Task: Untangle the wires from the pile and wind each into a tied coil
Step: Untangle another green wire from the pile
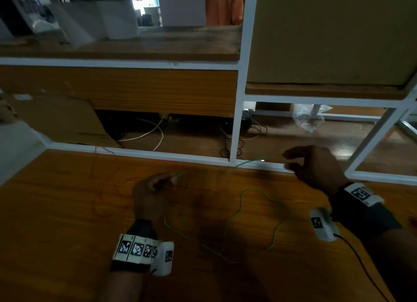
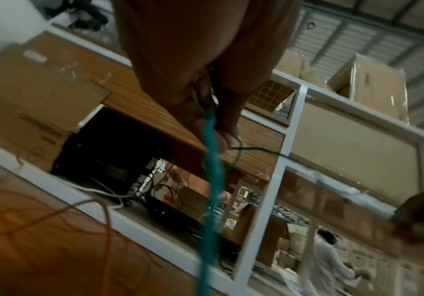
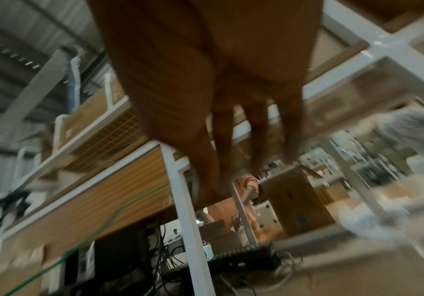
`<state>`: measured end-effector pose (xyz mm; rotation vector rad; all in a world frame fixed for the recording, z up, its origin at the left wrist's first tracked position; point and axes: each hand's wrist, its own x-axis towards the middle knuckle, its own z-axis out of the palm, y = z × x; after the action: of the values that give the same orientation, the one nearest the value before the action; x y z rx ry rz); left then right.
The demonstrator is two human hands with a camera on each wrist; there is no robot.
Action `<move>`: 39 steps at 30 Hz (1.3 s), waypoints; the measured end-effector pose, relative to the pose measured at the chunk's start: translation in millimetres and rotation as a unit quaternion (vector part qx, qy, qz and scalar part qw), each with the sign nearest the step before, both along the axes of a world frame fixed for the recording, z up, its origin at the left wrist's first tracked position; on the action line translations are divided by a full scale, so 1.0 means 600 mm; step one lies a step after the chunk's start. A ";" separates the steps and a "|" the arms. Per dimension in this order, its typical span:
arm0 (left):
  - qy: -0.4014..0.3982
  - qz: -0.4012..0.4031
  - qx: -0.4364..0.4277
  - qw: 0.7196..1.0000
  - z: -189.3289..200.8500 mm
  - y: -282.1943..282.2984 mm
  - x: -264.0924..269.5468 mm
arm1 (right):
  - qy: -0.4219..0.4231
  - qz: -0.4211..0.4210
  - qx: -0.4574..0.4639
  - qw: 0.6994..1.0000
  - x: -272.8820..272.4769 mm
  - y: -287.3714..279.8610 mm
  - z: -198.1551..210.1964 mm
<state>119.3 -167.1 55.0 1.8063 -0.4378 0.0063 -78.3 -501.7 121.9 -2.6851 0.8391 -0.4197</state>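
Two thin wires lie on the orange-brown wooden counter: a thin green insulated wire and a thin red-orange wire. Taking the white metal frame rail at the counter's far edge as landmark, the red-orange wire sprawls in loose loops just before it on the left, and the green wire trails from near the rail back toward the person in a long wavy run.

The left hand, a little way in front of the rail, has its grip closed on the green wire; the left wrist view shows finger and thumb pinching a twisted green bundle with a small loop poking out beside it. The right hand hovers at the rail, further right, fingers curled with thumb and forefinger close together. A green strand runs toward it, but the right wrist view is blurred, so I cannot tell whether that grip holds the wire or is bare.

My reading: the green wire is already mostly separated from the red-orange one, and winding it is the step in hand, with much of its length not yet gathered. The next move likely calls for drawing the slack run toward the left hand's bundle, turn by turn, keeping it clear of the red-orange loops nearby.
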 end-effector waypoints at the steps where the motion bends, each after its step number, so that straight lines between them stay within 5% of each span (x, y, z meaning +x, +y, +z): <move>1: 0.008 -0.001 -0.017 1.000 0.001 -0.006 -0.009 | 0.108 0.018 -0.021 0.994 0.006 0.007 -0.004; 4: 0.004 -0.006 -0.063 0.998 0.003 -0.030 -0.037 | 0.233 0.104 0.007 0.967 0.026 0.054 -0.003; 8: -0.007 -0.023 -0.114 0.993 0.007 -0.059 -0.065 | 0.104 0.193 0.190 0.957 0.064 0.154 -0.002; 13: 0.153 -0.085 -0.273 0.946 0.017 -0.082 -0.079 | -0.076 0.270 0.342 0.897 0.107 0.201 -0.039; 16: 0.210 -0.117 -0.274 0.931 0.033 -0.083 -0.091 | -0.152 0.283 0.443 0.837 0.115 0.200 -0.034; 19: 0.213 -0.113 -0.230 0.943 0.031 -0.078 -0.090 | -0.159 0.274 0.496 0.809 0.118 0.189 -0.033; 21: 0.216 -0.103 -0.207 0.949 0.029 -0.077 -0.088 | -0.145 0.270 0.485 0.819 0.122 0.180 -0.035; 25: 0.242 -0.093 -0.206 0.944 0.036 -0.068 -0.074 | -0.101 0.253 0.190 0.943 0.132 0.134 -0.041; 28: 0.289 -0.080 -0.193 0.934 0.040 -0.045 -0.040 | -0.101 0.135 0.066 0.983 0.122 0.081 -0.027; 31: 0.226 -0.056 -0.093 0.968 0.038 -0.035 -0.013 | -0.082 0.112 0.015 0.990 0.109 0.070 -0.013; 36: 0.157 -0.055 -0.099 0.981 0.056 -0.048 -0.002 | -0.088 0.201 0.266 0.939 0.083 0.113 -0.001; 39: 0.028 -0.108 0.046 0.993 0.058 -0.065 -0.003 | -0.095 0.232 0.288 0.924 0.081 0.137 -0.004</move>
<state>117.3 -205.9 89.5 1.8356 -0.5999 -0.2190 -30.0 -419.6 119.2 -2.1434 0.1981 -0.2581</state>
